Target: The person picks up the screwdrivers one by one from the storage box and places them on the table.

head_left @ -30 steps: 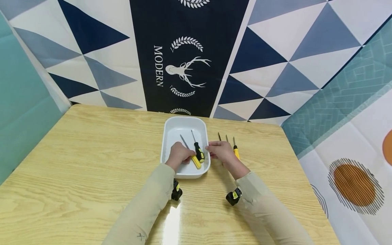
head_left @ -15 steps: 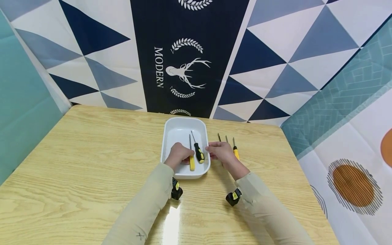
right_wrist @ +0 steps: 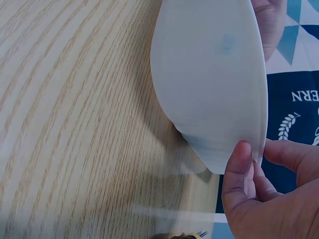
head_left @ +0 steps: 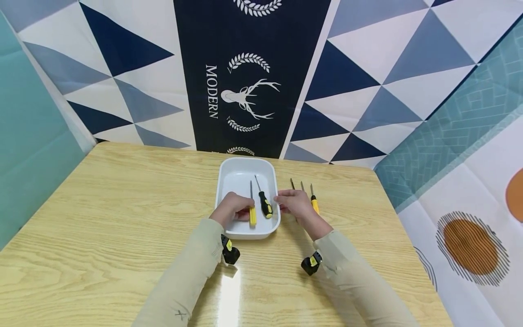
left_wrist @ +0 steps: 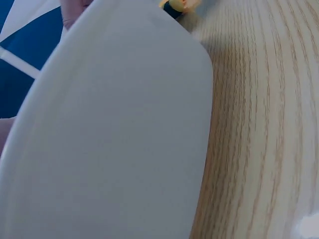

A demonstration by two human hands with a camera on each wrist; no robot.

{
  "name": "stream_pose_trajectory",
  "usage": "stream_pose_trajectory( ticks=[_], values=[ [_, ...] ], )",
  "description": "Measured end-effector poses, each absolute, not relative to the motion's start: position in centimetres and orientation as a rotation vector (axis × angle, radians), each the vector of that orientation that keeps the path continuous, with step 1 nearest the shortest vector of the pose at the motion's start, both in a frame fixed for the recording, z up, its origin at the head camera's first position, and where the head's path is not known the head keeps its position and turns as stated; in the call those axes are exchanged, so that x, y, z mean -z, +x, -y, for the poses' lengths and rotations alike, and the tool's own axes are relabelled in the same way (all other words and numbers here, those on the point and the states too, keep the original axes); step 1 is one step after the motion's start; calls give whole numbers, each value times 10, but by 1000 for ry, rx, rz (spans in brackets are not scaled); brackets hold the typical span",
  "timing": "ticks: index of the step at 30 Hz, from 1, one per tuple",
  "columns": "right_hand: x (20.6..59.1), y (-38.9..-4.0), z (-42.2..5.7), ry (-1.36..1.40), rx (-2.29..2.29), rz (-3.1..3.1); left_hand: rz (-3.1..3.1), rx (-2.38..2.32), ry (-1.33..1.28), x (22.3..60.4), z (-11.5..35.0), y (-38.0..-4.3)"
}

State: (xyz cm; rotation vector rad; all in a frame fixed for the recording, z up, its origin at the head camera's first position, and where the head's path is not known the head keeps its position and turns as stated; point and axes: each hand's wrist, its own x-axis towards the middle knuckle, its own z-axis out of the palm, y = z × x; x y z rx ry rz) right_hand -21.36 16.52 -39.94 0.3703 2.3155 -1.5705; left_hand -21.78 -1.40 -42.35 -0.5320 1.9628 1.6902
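Note:
Inside the white tray [head_left: 251,235], my left hand [head_left: 234,208] holds a screwdriver with a yellow handle [head_left: 253,219], its shaft pointing toward the far end. Just right of it a black-and-yellow screwdriver [head_left: 264,205] lies on the tray floor. My right hand [head_left: 297,203] pinches the tray's right rim, thumb outside and fingers over the edge, as the right wrist view shows with the hand [right_wrist: 279,194] at the wall [right_wrist: 209,79]. In the left wrist view the tray wall [left_wrist: 124,114] hides most of the left hand.
Right of the tray, three more screwdrivers lie side by side on the wooden table [head_left: 122,227]; one shows a yellow handle [head_left: 315,204], while my right hand partly covers the others. A patterned cloth wall [head_left: 245,91] rises behind the table's far edge.
The yellow screwdriver has turned from slanting to nearly in line with the tray and shifted left, away from the black-and-yellow one. My left hand moved slightly left; the right stayed on the rim.

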Motion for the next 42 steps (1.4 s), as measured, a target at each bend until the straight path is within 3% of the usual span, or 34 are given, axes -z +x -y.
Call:
stream_pose_trajectory(
  ticks=[18,42],
  values=[
    [399,-208,-163,355,1574,-2335,-1627,-1880,-537,420,24,-220],
    [400,-208,-163,355,1585,-2346,-1799,-1890,-213,402,38,-211]
  ],
)
